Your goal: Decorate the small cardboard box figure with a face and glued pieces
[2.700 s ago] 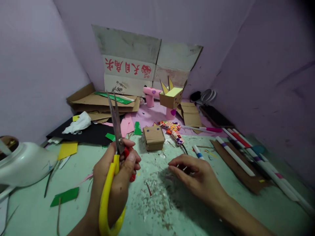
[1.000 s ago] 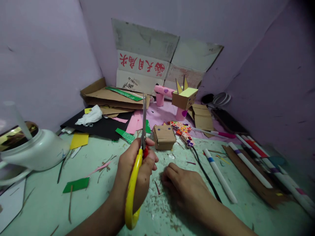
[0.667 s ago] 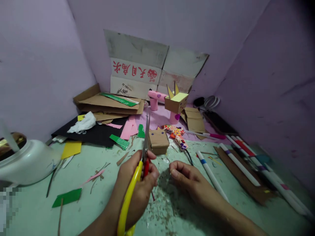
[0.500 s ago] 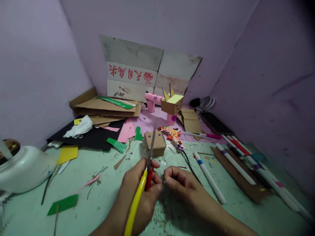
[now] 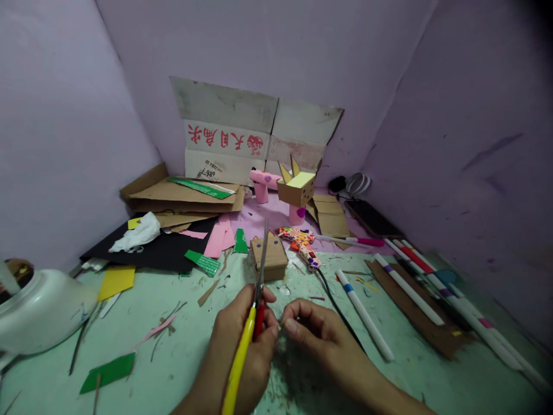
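At the near middle of your pale green bench (image 5: 181, 369), your left hand (image 5: 260, 353) is wrapped around yellow-and-red-handled metal scissors (image 5: 249, 328), their blades pointing up and away from you. Your right hand (image 5: 322, 337) is just beside it, fingers curled, thumb and forefinger tips close together — you cannot tell from this view whether anything small is pinched between them.

Just beyond the scissors sits a small brown cardboard box (image 5: 275, 258) with two blue dots on its upper face; as you see it, the blades cross in front of its left part. To the right of the box lies a flower-patterned gun-shaped tool (image 5: 306, 248), a black cord (image 5: 333, 298) running from it toward your right arm. Right of that cord rests a long white marker (image 5: 366, 317) with a blue band. Farther back — behind the box — stands a pink model animal with a boxy cardboard head (image 5: 290, 193).
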The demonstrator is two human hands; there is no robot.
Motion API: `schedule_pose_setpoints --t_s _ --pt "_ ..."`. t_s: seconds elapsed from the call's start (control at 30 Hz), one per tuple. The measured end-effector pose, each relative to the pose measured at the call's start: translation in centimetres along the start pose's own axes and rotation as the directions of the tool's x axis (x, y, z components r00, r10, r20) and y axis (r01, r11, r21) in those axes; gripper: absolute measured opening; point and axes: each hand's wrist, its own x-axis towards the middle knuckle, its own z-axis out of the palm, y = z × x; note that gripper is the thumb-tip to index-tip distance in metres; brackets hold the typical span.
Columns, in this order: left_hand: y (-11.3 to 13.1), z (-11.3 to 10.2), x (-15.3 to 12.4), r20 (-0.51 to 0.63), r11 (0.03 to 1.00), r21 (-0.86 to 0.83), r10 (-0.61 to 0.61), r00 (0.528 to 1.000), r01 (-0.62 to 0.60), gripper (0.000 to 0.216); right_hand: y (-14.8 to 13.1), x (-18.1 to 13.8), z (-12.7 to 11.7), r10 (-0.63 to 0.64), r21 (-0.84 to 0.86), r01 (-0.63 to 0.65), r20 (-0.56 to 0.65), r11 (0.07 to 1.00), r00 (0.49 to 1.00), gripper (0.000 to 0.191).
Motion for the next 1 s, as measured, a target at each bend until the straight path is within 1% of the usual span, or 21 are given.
schedule_pose_setpoints --t_s 0.07,0.17,0.23,0.37,0.6,0.7,0.83,0.9,0.93,1.0 --pt "-0.1 -0.1 0.1 -0.012 1.000 0.001 0.006 1.000 -0.006 0.016 -0.3 -0.2 -0.2 -0.039 -0.152 0.031 -0.050 0.988 0.998 0.030" --pt "-0.3 -0.3 0.2 0.010 0.999 0.041 0.025 1.000 -0.025 0.017 -0.5 -0.5 -0.2 -0.152 -0.376 0.117 -0.065 0.919 0.986 0.021" --pt "-0.3 -0.4 0.2 0.035 0.997 0.073 0.022 0.999 -0.024 0.018 -0.4 -0.7 -0.1 -0.200 -0.431 0.156 -0.057 0.889 0.978 0.020" --pt "-0.3 -0.2 0.1 0.034 0.996 0.088 0.009 0.999 -0.012 0.018 0.0 -0.7 0.2 -0.217 -0.463 0.165 -0.063 0.871 0.974 0.017" --pt "-0.8 0.3 0.2 -0.041 0.990 0.142 -0.012 0.999 0.018 0.017 0.4 -0.4 -0.1 -0.218 -0.481 0.185 -0.014 0.857 0.976 0.013" --pt "-0.9 0.4 0.3 -0.034 0.990 0.140 0.007 0.999 -0.002 0.018 0.5 -0.3 0.1 -0.184 -0.449 0.150 -0.031 0.881 0.982 0.013" --pt "-0.9 0.5 0.2 -0.018 0.992 0.130 0.006 1.000 -0.004 0.020 0.8 -0.2 0.2 -0.092 -0.366 0.066 -0.055 0.928 0.994 0.011" --pt "-0.9 0.4 0.1 -0.029 0.988 0.150 0.049 0.998 -0.044 0.021 0.8 -0.1 -0.1 -0.064 -0.285 0.040 -0.075 0.958 0.995 0.010" --pt "-0.9 0.4 0.1 -0.043 0.977 0.196 0.094 0.995 -0.083 0.019 0.7 0.0 -0.4 -0.056 -0.227 0.033 -0.096 0.973 0.994 0.009" --pt "-1.1 0.2 0.1 -0.077 0.925 0.325 0.231 0.970 -0.195 0.014 0.5 0.3 -1.0 -0.050 -0.095 0.038 -0.127 0.995 0.991 0.009"
